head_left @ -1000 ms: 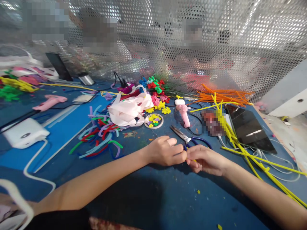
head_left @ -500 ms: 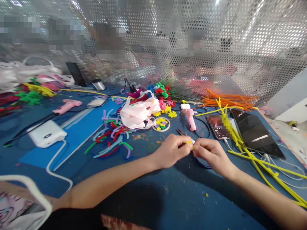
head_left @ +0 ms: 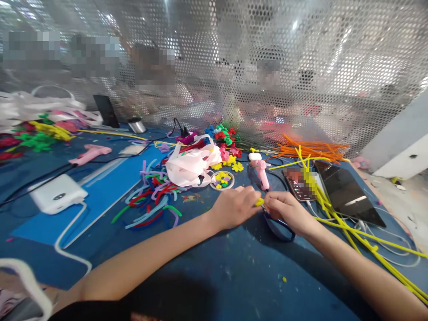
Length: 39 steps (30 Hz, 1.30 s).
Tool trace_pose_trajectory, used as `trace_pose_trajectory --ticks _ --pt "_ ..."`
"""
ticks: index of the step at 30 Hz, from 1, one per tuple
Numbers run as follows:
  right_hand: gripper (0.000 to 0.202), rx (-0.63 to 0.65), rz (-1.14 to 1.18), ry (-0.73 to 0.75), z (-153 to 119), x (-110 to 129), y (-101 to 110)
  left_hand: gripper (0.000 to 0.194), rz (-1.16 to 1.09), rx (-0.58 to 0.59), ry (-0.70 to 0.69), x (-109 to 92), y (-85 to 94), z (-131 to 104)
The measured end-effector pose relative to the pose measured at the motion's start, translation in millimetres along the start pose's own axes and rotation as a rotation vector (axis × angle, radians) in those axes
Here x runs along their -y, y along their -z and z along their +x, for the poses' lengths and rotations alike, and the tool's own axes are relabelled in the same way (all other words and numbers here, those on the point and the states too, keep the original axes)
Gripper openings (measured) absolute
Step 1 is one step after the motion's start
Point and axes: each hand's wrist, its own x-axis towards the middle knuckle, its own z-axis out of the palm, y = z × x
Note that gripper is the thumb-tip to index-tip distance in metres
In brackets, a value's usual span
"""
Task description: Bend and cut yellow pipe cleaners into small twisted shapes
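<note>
Small yellow fuzzy pipe-cleaner piece pinched between left hand and right hand fingertips, both closed on it, equally near; long axis unclear.

My pink glue gun, white power bank, tablet, orange stems, white bag on blue table.

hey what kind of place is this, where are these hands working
Probably a shared craft workshop bench. A blue table is strewn with yellow pipe cleaners, a pink glue gun and small chenille flowers, and other people sit behind a perforated screen.
</note>
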Motion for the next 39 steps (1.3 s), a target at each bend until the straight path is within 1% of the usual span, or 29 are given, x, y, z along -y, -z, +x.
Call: trace_pose_trajectory --ticks 2,4,6,8,10,12,15,18,19,21,22,24,27,29,30,31,32,33,34,35,36,37,39 --pt "0.023 0.158 0.392 -0.239 -1.1 -0.1 -1.2 0.026 0.212 -0.088 -0.199 6.6 -3.9 -3.5" --pt "0.022 0.327 0.645 -0.419 -1.5 -1.7 -1.4 0.023 0.323 -0.2 -0.351 11.9 -4.5 -6.4" --pt "0.023 0.466 0.766 -0.53 -1.8 -3.0 -1.2 0.019 0.386 -0.292 -0.493 15.3 -1.6 -8.0" --pt "0.025 0.542 0.806 -0.586 -2.4 -2.6 -1.4 0.016 0.407 -0.325 -0.606 17.1 3.5 -8.0" --pt "0.026 0.57 0.81 -0.605 -3.5 -0.5 -2.5 0.017 0.402 -0.317 -0.655 18.2 8.6 -6.4" --pt "0.023 0.557 0.816 -0.593 -4.5 1.6 -4.6 0.016 0.397 -0.309 -0.674 19.5 12.1 -4.1" --pt "0.018 0.49 0.806 -0.537 -4.5 1.0 -8.2 0.006 0.386 -0.285 -0.646 22.3 12.3 -1.7" --pt "0.019 0.377 0.681 -0.428 -3.0 -3.2 -9.7 0.003 0.336 -0.263 -0.582 23.0 6.7 -1.1" --pt "0.019 0.317 0.596 -0.362 -2.6 -4.3 -9.4 0.006 0.299 -0.256 -0.554 21.8 4.1 -1.2" --pt "0.019 0.189 0.334 -0.18 -2.5 -4.8 -8.0 0.014 0.176 -0.205 -0.45 16.5 -0.6 -1.2" --pt "0.019 0.128 0.172 -0.082 -3.0 -4.3 -7.2 0.017 0.08 -0.157 -0.367 12.5 -2.4 -1.2" --pt "0.022 0.027 -0.157 0.081 -5.0 -2.8 -6.2 0.022 -0.175 -0.022 -0.147 2.6 -4.1 -0.7" --pt "0.024 -0.119 -0.603 0.336 -8.7 -4.7 -6.2 0.029 -0.645 0.183 0.223 -10.6 -3.9 0.7" --pt "0.024 -0.192 -0.89 0.585 -10.1 -10.4 -5.1 0.033 -1.03 0.307 0.473 -14.0 -4.0 2.0" --pt "0.024 -0.207 -1.015 0.709 -10.2 -14.2 -3.7 0.034 -1.233 0.389 0.594 -13.5 -4.5 2.6" --pt "0.025 -0.196 -1.113 0.806 -9.9 -18.4 -1.9 0.034 -1.423 0.491 0.707 -11.6 -5.3 3.1" --pt "0.025 -0.167 -1.176 0.867 -9.0 -22.6 0.0 0.034 -1.58 0.61 0.806 -8.7 -6.6 3.5" --pt "0.025 -0.119 -1.203 0.89 -7.7 -26.9 1.9 0.032 -1.689 0.728 0.878 -4.9 -8.5 3.5" --pt "0.025 -0.069 -1.197 0.872 -5.8 -31.1 3.2 0.031 -1.755 0.822 0.922 -0.8 -11.0 3.4" --pt "0.024 -0.031 -1.167 0.823 -3.5 -35.4 3.8 0.03 -1.784 0.864 0.942 3.2 -14.1 2.9" --pt "0.023 -0.011 -1.131 0.751 -0.8 -39.6 3.5 0.029 -1.78 0.835 0.947 6.8 -18.1 2.1" --pt "0.023 -0.013 -1.102 0.666 2.0 -43.8 2.3 0.03 -1.746 0.76 0.939 10.0 -22.7 1.0" --pt "0.021 -0.043 -1.106 0.502 6.9 -51.6 -2.0 0.033 -1.585 0.57 0.905 14.5 -32.9 -1.8"
